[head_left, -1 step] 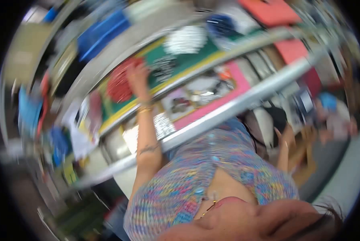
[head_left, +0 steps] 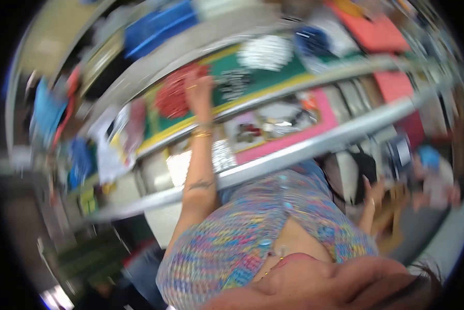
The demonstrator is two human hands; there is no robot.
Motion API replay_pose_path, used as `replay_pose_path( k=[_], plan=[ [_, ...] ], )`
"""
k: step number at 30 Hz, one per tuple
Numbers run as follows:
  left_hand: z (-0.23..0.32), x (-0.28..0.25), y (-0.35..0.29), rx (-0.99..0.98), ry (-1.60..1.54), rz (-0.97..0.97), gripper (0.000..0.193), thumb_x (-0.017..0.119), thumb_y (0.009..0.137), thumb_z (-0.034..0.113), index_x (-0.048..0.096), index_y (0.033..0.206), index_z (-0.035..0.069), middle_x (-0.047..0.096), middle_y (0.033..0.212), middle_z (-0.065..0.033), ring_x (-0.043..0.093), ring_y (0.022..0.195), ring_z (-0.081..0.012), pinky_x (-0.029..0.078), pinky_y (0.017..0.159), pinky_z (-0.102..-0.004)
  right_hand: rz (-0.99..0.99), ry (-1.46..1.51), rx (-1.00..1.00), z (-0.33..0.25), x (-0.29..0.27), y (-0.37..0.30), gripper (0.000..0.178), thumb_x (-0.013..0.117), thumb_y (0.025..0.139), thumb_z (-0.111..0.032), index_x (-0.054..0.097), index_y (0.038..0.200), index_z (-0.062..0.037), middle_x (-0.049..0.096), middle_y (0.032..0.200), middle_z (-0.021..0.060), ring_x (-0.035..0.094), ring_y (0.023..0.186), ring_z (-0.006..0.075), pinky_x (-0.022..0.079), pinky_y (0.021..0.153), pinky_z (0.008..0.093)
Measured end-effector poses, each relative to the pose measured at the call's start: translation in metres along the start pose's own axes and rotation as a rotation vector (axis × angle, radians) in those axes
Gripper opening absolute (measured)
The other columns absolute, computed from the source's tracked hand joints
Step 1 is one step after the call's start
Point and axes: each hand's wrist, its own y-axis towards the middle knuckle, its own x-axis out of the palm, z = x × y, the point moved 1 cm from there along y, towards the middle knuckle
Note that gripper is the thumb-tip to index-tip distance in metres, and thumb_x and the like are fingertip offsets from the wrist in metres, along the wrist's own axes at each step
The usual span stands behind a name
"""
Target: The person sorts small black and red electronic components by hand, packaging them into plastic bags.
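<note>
My left hand point(head_left: 200, 92) reaches across the bench and rests at the right side of a heap of small red pieces point(head_left: 174, 98). Motion blur smears its fingers, so I can't make out whether they pinch a piece. Right of that hand lies a pile of small black-and-white pieces point(head_left: 235, 83), and beyond it a larger white pile point(head_left: 265, 52). These piles sit on a green mat point(head_left: 288, 67) edged in yellow. My right hand point(head_left: 375, 192) hangs low beside my body, apart from the bench, its fingers spread and nothing visible in them.
A metal rail point(head_left: 299, 142) crosses in front of my body. Behind it sits a pink-edged tray point(head_left: 326, 106) with small items in sections. A blue bin point(head_left: 159, 28) stands at the far side. A coral-red sheet point(head_left: 379, 33) lies far right, and white bags point(head_left: 108, 150) lie left.
The whole scene has shifted slightly right in the picture as the view turns. My left hand stays at the red heap; my right hand stays low at my side.
</note>
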Motion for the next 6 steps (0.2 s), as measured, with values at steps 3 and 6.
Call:
replay_pose_path(
  k=[3,6],
  plan=[
    [0.053,-0.017,-0.012,-0.110,-0.543,0.059,0.018,0.052,0.080,0.004,0.056,0.098,0.003,0.056,0.066,-0.0007,0.055,0.059,-0.0092,0.043,0.054,-0.0212,0.416,0.129,-0.311,-0.035,-0.055,0.026,0.022,0.052,0.082,-0.018,0.057,0.092,0.0005,0.059,0.091,0.0149,0.055,0.086,0.0292,0.042,0.075,0.0349],
    [0.088,-0.065,-0.045,-0.026,-0.380,-0.050,0.017,0.052,0.081,0.006,0.057,0.097,0.003,0.058,0.069,-0.0026,0.056,0.060,-0.0112,0.044,0.057,-0.0213,0.364,0.452,-0.586,-0.110,-0.066,0.058,0.019,0.045,0.085,-0.012,0.058,0.087,0.0017,0.059,0.091,0.0140,0.055,0.083,0.0247,0.041,0.073,0.0325]
  ],
)
